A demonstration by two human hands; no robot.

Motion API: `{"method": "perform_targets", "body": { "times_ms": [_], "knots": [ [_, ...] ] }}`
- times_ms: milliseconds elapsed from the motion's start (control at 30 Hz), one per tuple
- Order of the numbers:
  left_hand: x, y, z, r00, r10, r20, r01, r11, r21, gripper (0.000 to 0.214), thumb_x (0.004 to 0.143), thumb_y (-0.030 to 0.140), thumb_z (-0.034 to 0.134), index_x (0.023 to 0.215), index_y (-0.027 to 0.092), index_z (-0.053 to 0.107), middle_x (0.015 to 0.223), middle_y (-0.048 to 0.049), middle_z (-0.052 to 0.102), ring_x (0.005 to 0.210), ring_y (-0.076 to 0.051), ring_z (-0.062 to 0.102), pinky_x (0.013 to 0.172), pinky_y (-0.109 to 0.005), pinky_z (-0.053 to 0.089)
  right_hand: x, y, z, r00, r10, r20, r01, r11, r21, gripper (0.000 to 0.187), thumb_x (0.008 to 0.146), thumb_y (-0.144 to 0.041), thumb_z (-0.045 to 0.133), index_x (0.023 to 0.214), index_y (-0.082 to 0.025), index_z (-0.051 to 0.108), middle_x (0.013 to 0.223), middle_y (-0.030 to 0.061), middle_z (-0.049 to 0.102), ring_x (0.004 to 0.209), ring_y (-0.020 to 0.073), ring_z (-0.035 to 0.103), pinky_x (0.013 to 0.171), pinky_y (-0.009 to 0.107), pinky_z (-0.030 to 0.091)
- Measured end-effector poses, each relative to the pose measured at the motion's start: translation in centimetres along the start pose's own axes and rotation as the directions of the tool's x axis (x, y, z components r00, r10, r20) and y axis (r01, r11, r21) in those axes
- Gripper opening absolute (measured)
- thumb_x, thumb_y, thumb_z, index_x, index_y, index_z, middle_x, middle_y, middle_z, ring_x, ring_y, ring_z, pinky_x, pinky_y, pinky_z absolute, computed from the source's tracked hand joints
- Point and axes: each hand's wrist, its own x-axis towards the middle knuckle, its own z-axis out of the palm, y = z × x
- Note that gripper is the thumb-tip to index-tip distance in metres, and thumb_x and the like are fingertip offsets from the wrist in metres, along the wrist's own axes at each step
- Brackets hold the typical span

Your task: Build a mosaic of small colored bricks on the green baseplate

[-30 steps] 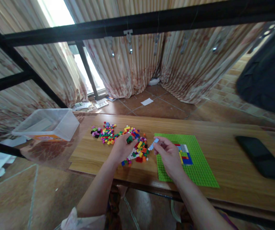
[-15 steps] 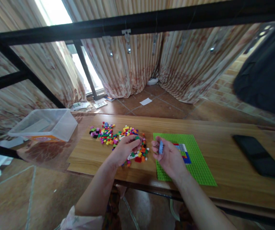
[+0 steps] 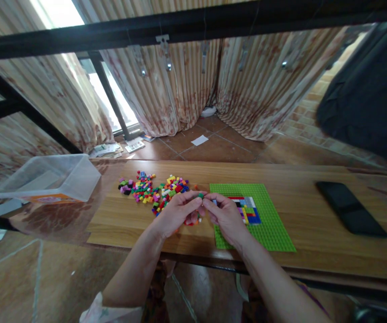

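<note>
My left hand (image 3: 177, 211) pinches a small green toy brick (image 3: 200, 196) between thumb and forefinger, over the right side of the brick pile (image 3: 146, 188). Against it come the fingertips of my right hand (image 3: 226, 216), so both hands meet at the green brick. A light blue brick (image 3: 214, 202) shows partly within the curled fingers of my right hand. Just right of that hand lies a green baseplate (image 3: 274, 229) bearing a low block of red, white, blue and yellow bricks (image 3: 250, 211), partly covered by the hand.
A clear plastic bin (image 3: 82, 177) stands at the left end of the wooden table (image 3: 119, 224). To the right rests a black phone (image 3: 351, 208). A black metal bar (image 3: 193, 33) crosses above, with curtains (image 3: 183, 94) behind it.
My hands have come together from apart, the right one moving left until its fingertips reach the green brick. More of the brick build is uncovered, and the camera view has shifted slightly.
</note>
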Motion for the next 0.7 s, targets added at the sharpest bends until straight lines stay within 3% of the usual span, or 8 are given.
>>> {"method": "perform_targets", "body": {
  "times_ms": [200, 267, 333, 400, 467, 567, 633, 700],
  "knots": [
    [-0.1, 0.4, -0.2, 1.000, 0.016, -0.022, -0.017, 1.000, -0.020, 0.047, 0.080, 0.043, 0.065, 0.117, 0.015, 0.062, 0.068, 0.0007, 0.062, 0.046, -0.004, 0.048, 0.042, -0.016, 0.033, 0.2, 0.7, -0.1, 1.000, 0.000, 0.008, 0.000, 1.000, -0.024, 0.029, 0.071, -0.046, 0.072, 0.079, -0.020, 0.063, 0.049, -0.0078, 0.045, 0.041, 0.0056, 0.027, 0.040, 0.021, 0.016],
    [-0.2, 0.8, -1.0, 0.995, 0.058, -0.080, -0.058, 0.998, -0.009, 0.045, 0.079, 0.044, 0.065, 0.114, 0.015, 0.063, 0.068, 0.0008, 0.062, 0.047, -0.004, 0.048, 0.044, -0.016, 0.034, 0.3, 1.0, -0.3, 0.999, 0.001, -0.034, -0.003, 0.999, -0.054, 0.027, 0.072, -0.046, 0.069, 0.080, -0.021, 0.063, 0.046, -0.0091, 0.041, 0.040, 0.0068, 0.028, 0.040, 0.022, 0.018],
    [-0.2, 1.1, -2.3, 0.975, 0.116, -0.189, -0.110, 0.993, 0.043, 0.040, 0.078, 0.044, 0.065, 0.105, 0.014, 0.065, 0.068, 0.0009, 0.061, 0.047, -0.004, 0.048, 0.045, -0.016, 0.035, 0.5, 1.2, -0.6, 0.992, -0.080, -0.095, 0.060, 0.977, -0.204, 0.024, 0.074, -0.044, 0.068, 0.079, -0.021, 0.063, 0.048, -0.0081, 0.043, 0.042, 0.0086, 0.033, 0.043, 0.023, 0.023],
    [-0.2, 1.3, -3.9, 0.934, 0.169, -0.314, -0.130, 0.981, 0.142, 0.036, 0.078, 0.045, 0.063, 0.095, 0.013, 0.065, 0.066, 0.0010, 0.060, 0.047, -0.005, 0.046, 0.044, -0.016, 0.033, 0.5, 1.3, -0.8, 0.969, -0.224, -0.106, 0.156, 0.884, -0.441, 0.020, 0.076, -0.040, 0.065, 0.078, -0.020, 0.065, 0.055, -0.0044, 0.053, 0.049, 0.0111, 0.043, 0.049, 0.025, 0.032],
    [-0.3, 1.3, -5.4, 0.859, 0.238, -0.454, -0.106, 0.949, 0.296, 0.033, 0.079, 0.043, 0.060, 0.091, 0.013, 0.065, 0.061, 0.0020, 0.058, 0.046, -0.006, 0.045, 0.044, -0.018, 0.033, 0.4, 1.4, -0.8, 0.938, -0.344, -0.044, 0.240, 0.735, -0.634, 0.017, 0.079, -0.036, 0.061, 0.077, -0.020, 0.065, 0.066, 0.0000, 0.061, 0.060, 0.0145, 0.052, 0.058, 0.028, 0.039],
    [-0.4, 1.0, -6.7, 0.763, 0.389, -0.517, 0.039, 0.770, 0.637, 0.023, 0.079, 0.034, 0.059, 0.085, 0.014, 0.069, 0.063, 0.0002, 0.061, 0.055, -0.011, 0.052, 0.054, -0.021, 0.039, 0.2, 1.8, -0.6, 0.913, -0.402, 0.064, 0.312, 0.590, -0.745, 0.016, 0.083, -0.032, 0.056, 0.081, -0.020, 0.066, 0.079, 0.0046, 0.067, 0.072, 0.0187, 0.059, 0.068, 0.032, 0.043],
    [-0.4, 0.8, -6.8, 0.761, 0.457, -0.460, 0.117, 0.601, 0.791, 0.019, 0.079, 0.027, 0.058, 0.086, 0.016, 0.071, 0.071, -0.0024, 0.067, 0.065, -0.014, 0.058, 0.063, -0.023, 0.043, 0.1, 2.1, -0.5, 0.910, -0.402, 0.098, 0.327, 0.553, -0.766, 0.015, 0.084, -0.030, 0.054, 0.084, -0.020, 0.066, 0.084, 0.0060, 0.068, 0.077, 0.0201, 0.061, 0.072, 0.033, 0.044],
    [-0.4, 0.6, -6.6, 0.789, 0.469, -0.397, 0.132, 0.501, 0.855, 0.022, 0.080, 0.025, 0.057, 0.093, 0.018, 0.072, 0.080, -0.0038, 0.070, 0.072, -0.015, 0.061, 0.068, -0.024, 0.044, 0.1, 2.3, -0.4, 0.910, -0.400, 0.111, 0.331, 0.538, -0.776, 0.015, 0.085, -0.029, 0.053, 0.087, -0.021, 0.066, 0.087, 0.0062, 0.068, 0.079, 0.0206, 0.062, 0.073, 0.034, 0.045]
  ]
}}
